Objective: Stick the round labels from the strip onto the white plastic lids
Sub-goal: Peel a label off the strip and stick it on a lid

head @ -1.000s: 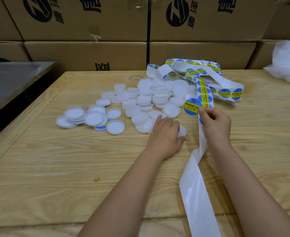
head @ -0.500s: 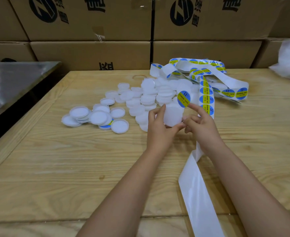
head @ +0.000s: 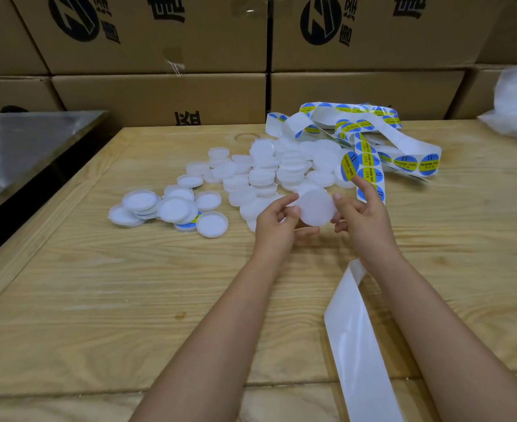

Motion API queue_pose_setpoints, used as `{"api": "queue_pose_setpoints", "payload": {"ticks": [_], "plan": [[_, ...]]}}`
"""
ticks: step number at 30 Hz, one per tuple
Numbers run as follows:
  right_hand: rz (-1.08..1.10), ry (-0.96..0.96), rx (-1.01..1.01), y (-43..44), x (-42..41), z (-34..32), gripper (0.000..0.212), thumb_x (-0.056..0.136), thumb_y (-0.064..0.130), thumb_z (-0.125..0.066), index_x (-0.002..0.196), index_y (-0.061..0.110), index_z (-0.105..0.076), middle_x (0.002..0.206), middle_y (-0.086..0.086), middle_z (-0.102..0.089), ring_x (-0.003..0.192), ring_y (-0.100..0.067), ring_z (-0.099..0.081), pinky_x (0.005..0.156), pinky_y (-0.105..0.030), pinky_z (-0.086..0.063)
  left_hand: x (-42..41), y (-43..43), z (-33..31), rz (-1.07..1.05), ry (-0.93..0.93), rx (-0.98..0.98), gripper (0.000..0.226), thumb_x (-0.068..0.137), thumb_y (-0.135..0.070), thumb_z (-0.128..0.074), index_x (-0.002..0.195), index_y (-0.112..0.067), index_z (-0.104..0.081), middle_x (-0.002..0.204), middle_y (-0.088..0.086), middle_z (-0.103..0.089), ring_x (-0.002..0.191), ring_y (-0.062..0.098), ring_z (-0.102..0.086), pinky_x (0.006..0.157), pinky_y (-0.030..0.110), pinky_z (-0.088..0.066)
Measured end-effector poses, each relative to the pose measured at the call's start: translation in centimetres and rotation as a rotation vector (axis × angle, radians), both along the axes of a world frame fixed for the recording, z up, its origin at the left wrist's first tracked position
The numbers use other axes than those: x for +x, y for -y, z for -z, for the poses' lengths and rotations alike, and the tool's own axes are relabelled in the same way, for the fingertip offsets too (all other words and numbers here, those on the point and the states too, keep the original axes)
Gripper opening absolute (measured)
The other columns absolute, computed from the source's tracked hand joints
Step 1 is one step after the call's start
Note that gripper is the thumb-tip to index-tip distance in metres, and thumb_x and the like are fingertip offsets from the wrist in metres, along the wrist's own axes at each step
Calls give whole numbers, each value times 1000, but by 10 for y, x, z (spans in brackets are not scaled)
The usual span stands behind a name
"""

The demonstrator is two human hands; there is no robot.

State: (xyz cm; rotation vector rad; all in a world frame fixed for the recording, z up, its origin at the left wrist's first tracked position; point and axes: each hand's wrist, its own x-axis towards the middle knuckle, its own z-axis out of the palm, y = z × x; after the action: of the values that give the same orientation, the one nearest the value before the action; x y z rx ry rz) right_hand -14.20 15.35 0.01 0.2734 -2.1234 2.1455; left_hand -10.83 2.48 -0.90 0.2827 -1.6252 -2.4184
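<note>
Lid [head: 316, 205], white and round, held off the worktop [head: 129, 284] between both hands, flat face turned up toward the wearer; no label on it yet.

Left hand [head: 277, 226]: thumb and fingers curled onto the lid's left rim, a light pinch, nothing else in it.

Right hand [head: 363, 220]: thumb against the lid's right rim, lower fingers curled below it; forefinger raised, with a round label [head: 349, 167] clinging by its lower edge to the fingertip; whether another finger backs the label, cannot tell.

Key relation: label stands just beyond and to the right of the lid, above the right thumb, apart from the lid's face; it is tipped up on edge, printed side leftward toward the wearer; a round lid has no long axis, so only centring matters. Right hand is the carrier and the nearer; my reading is that the next move is a short swing of that forefinger down and left to lay the label flat, left hand keeping the lid level. Risk, as a guess: an edge catches first and the label lands off-centre or creased.

Label strip [head: 407, 161] lies looped beyond the right hand; its bare backing [head: 351, 345] trails toward the wearer under the right forearm. Unlabelled lids [head: 266, 175] heaped just beyond the hands; a smaller group of upturned lids [head: 172, 208] well left of the left hand, a blue-and-yellow edge showing under one. Cardboard boxes [head: 159, 95] stacked behind.
</note>
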Motion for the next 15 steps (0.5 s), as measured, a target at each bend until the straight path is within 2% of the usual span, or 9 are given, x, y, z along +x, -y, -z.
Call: {"api": "queue_pose_setpoints", "payload": {"ticks": [3,6,10,12,15], "plan": [[-62,20,-15,1,2,-1,62,87,7,-62,139,20,-31,73,11,-64,57,-2,-56,54,-18,-47,-1,0,-2,20,-1,124,23,97,1,-42,115,-8,-53,116,20,-57,79,19,-68,68,27,-59],[-31,1,-5,2,2,0,63,87,0,-60,140,17,-31,85,3,-65,60,-3,-56,60,-18,-48,1,2,-3,110,49,255,18,92,6,-44,104,-4,-53,102,19,-62,79,25,-68,68,31,-60],[54,-27,1,-1,0,0,57,88,1,-59,137,17,-36,84,5,-67,63,-2,-56,63,-16,-45,3,1,-6,183,77,266,7,92,-1,-47,94,-2,-54,90,19,-64,72,27,-70,67,34,-60],[53,-40,32,0,0,1,55,88,1,-58,136,19,-38,82,6,-67,61,4,-55,67,-17,-45,3,0,-6,173,92,254,13,96,-9,-47,98,0,-56,95,21,-64,72,26,-70,66,32,-60],[57,-58,62,0,0,3,51,89,3,-58,134,21,-42,82,8,-68,65,7,-57,73,-19,-44,3,1,-5,171,116,210,21,97,-9,-46,110,5,-55,104,24,-63,77,27,-70,66,29,-59]]}}
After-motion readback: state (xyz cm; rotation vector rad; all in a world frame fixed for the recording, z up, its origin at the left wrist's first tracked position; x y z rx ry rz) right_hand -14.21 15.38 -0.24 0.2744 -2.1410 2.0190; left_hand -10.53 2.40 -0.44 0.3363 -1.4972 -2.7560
